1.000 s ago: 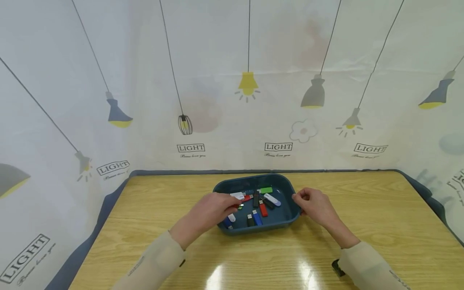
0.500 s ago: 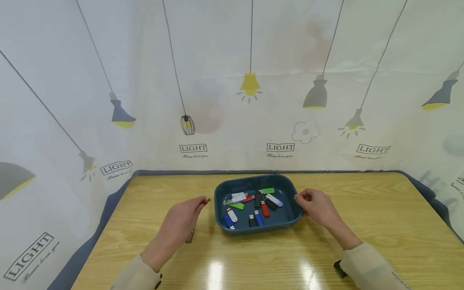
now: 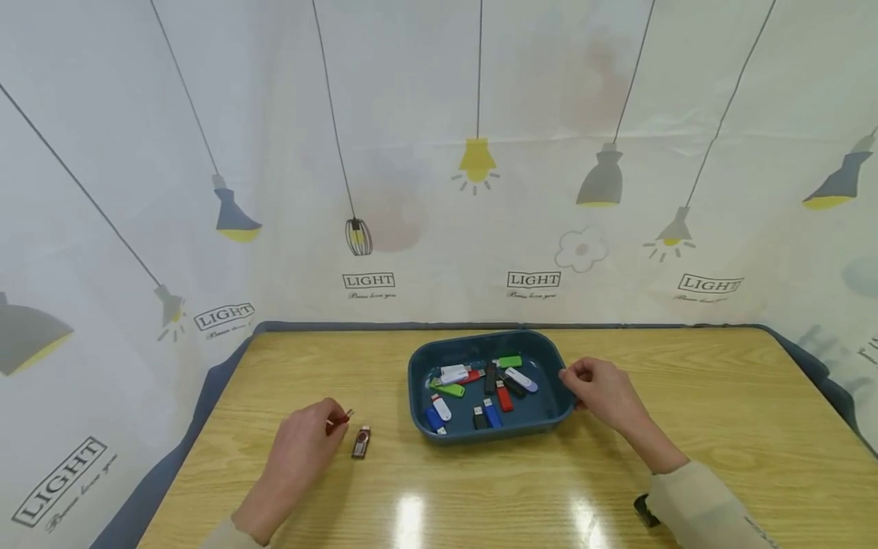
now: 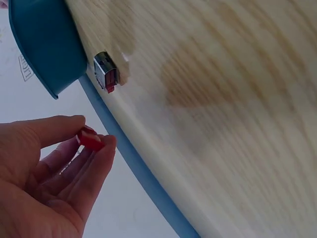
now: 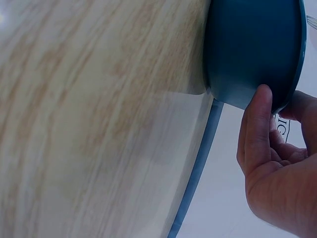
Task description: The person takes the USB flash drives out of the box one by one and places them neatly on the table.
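A red USB flash drive point(image 4: 90, 140) is pinched between the thumb and fingertips of my left hand point(image 3: 302, 442), above the table to the left of the tray. Just right of that hand, a dark red USB drive with a metal swivel cover point(image 3: 360, 442) lies on the wood. My right hand point(image 3: 604, 393) grips the right rim of the dark blue tray point(image 3: 473, 437), thumb on one side of the wall and fingers on the other. Inside the tray lie several USB drives, among them a green one point(image 3: 449, 389), a red one point(image 3: 504, 396) and a blue one point(image 3: 491, 414).
The wooden table point(image 3: 521, 488) runs back to a pale curtain point(image 3: 439, 229) printed with lamps, with a dark blue edge along its foot. A small black object point(image 3: 645, 509) shows beside the right sleeve.
My left hand has moved out of the tray to the left, carrying the red USB flash drive. The swivel USB drive on the table has come into sight. My right hand stays on the rim.
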`<state>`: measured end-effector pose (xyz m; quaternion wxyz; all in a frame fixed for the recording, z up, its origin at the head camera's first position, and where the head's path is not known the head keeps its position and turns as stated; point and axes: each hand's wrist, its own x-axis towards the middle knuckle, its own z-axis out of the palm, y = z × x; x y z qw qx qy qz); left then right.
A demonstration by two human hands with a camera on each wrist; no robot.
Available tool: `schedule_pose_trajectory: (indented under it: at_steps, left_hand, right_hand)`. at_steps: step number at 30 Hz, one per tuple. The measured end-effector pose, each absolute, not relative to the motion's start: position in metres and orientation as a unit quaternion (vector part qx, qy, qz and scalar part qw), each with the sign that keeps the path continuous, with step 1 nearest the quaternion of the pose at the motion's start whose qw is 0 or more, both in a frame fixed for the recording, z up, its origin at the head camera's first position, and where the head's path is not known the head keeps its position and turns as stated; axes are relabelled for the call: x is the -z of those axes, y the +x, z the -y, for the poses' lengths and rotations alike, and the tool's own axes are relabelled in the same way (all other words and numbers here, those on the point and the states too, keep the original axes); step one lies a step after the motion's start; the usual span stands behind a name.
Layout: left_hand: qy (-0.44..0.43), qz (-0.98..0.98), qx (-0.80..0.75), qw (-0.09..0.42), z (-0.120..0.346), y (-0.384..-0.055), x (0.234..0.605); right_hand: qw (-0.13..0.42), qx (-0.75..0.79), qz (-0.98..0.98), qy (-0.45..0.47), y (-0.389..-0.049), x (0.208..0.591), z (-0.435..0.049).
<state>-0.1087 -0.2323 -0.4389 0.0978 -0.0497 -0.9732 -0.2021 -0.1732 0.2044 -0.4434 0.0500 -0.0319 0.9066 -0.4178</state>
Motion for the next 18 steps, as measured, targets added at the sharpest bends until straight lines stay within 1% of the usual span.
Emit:
schedule_pose_trajectory:
  at_steps: [9,15,18]
  left_hand:
    - [-0.044,0.980,0.181,0.074,0.235,-0.111,0.446]
    - [-0.035,0.985,0.165,0.038,0.237,-0.113,0.450]
    - [-0.037,0.986,0.160,0.030,0.238,-0.112,0.453]
  right_hand:
    - [0.054,0.419,-0.906,-0.026,-0.173,0.443,-0.207]
    - [0.056,0.422,-0.904,-0.028,-0.173,0.444,-0.206]
    - [0.056,0.425,-0.903,-0.029,-0.173,0.445,-0.206]
